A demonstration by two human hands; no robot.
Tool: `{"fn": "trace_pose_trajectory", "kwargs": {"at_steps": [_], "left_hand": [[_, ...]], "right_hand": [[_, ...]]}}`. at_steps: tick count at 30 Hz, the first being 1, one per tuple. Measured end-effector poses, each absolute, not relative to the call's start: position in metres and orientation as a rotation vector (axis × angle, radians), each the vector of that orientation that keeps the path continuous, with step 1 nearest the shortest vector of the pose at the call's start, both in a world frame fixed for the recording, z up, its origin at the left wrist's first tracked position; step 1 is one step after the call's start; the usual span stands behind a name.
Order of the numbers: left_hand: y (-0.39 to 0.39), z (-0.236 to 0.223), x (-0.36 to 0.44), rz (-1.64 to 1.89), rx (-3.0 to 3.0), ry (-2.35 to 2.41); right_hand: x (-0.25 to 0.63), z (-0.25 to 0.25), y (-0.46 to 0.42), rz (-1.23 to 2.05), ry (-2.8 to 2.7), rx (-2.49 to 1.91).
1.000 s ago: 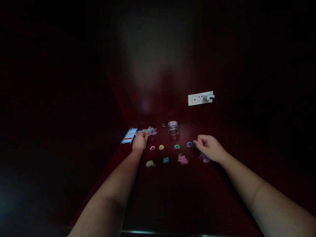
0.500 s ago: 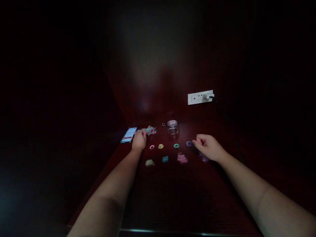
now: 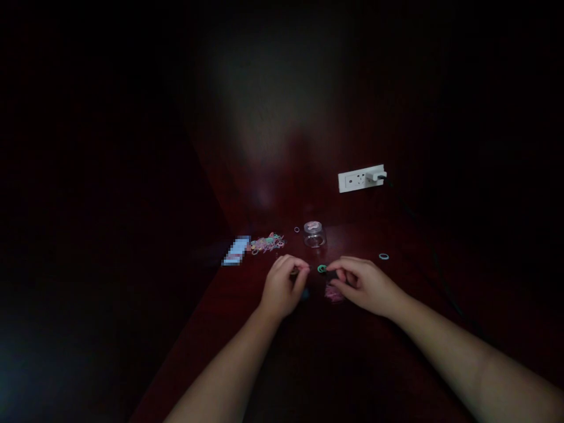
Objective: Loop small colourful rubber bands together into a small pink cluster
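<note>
"Elastic bands [image 3: 267,242]: where are they from the jar [image 3: 314,236]?"

"The mixed pile is at nine o'clock. A blue cluster [image 3: 305,294] and green rings [image 3: 321,268] sit near six, and pink bands [image 3: 333,293] lie at five o'clock from those rings."

"And the hands?"

"The left hand [image 3: 279,288], at seven, has thumb and forefinger together; I can't tell whether a band is between them. The right hand [image 3: 368,285], between four and five, has those fingers apart, just beside the green rings."

"What could go wrong?"

"The left hand could drag the blue cluster, which is partly hidden by it. The right thumb, close to the pink bands, could scatter them. Dim light makes thin bands easy to miss."

"What else is around?"

"A phone [image 3: 237,251] past the mixed pile at nine, a pale ring [image 3: 296,230] between nine and ten, a wall socket [image 3: 352,180] at one, and a bluish ring [image 3: 383,257] between three and four. The hands block the view of the table's [image 3: 308,364] middle; the jar stands behind."
</note>
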State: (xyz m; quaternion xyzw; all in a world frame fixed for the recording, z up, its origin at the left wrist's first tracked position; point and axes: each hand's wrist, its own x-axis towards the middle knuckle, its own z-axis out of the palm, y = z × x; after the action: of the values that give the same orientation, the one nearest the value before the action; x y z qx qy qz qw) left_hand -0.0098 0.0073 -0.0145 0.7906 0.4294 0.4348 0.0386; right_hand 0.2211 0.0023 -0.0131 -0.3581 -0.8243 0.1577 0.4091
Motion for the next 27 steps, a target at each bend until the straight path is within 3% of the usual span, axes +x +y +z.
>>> {"fn": "trace_pose_trajectory", "kwargs": {"at_steps": [27], "left_hand": [[-0.001, -0.017, 0.002, 1.241, 2.578, 0.806]], "right_hand": [[0.213, -0.017, -0.003, 0.505, -2.108, -0.91]]}}
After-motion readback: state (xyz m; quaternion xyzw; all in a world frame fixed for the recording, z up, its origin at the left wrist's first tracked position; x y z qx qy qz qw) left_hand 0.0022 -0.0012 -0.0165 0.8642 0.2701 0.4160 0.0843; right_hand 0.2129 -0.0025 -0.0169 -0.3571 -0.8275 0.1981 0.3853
